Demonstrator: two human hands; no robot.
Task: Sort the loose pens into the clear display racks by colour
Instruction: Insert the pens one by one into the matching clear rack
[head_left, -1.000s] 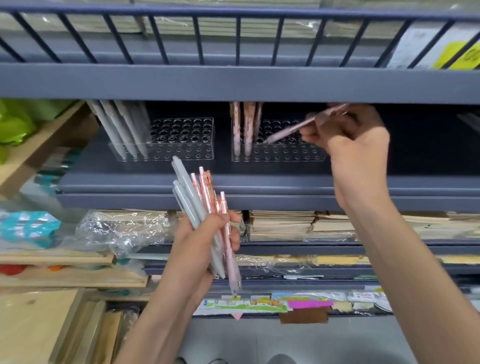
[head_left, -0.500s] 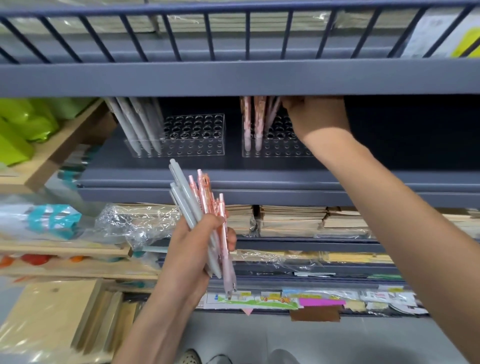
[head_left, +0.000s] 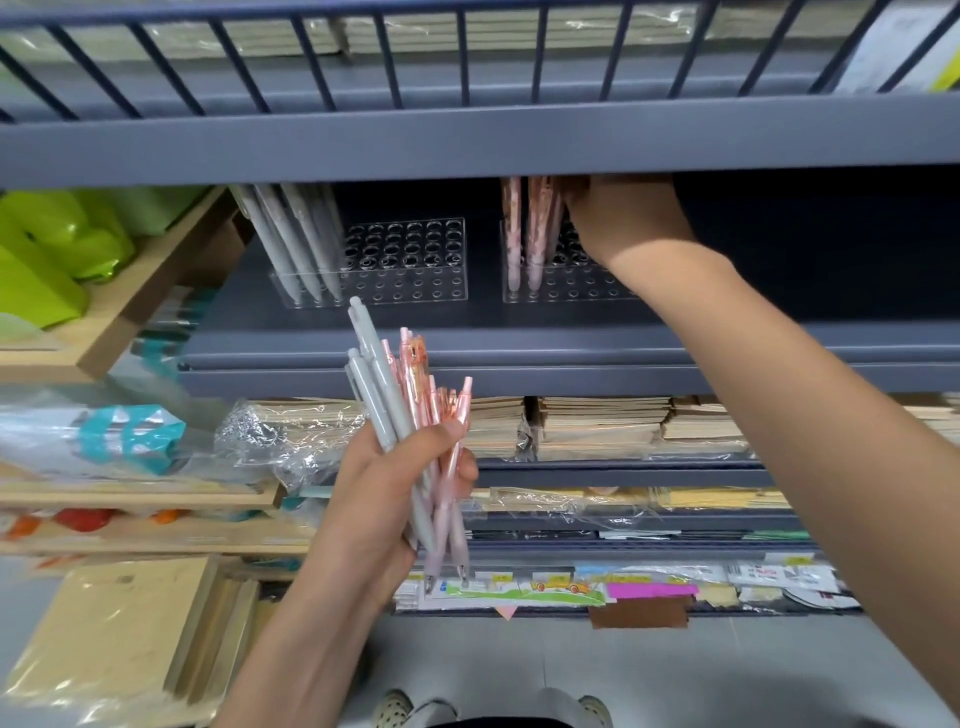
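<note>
Left hand (head_left: 379, 483): we see it clenched round a bundle (head_left: 400, 395) of grey & pink pens, near centre, tips down, long axis approx upright
Right hand (head_left: 623, 218): far right, at tops of the pink pens (head_left: 524, 234) standing in the right rack (head_left: 571, 291); fingers hidden under shelf edge (head_left: 467, 145), so we can't tell if it grasps anything
Left rack (head_left: 410, 260): far left, grey pens (head_left: 296, 244) only
Key relation: we judge bundle lies below & nearer than both racks; pinks go up-right, greys up-left

Grips a bundle of pens (head_left: 400, 405) in the left hand (head_left: 384, 493), thumb curled across the front, forearm rising from below, and reaches the right hand (head_left: 623, 223) up and forward on an outstretched arm, fingers hidden, grasp impossible to tell.
</note>
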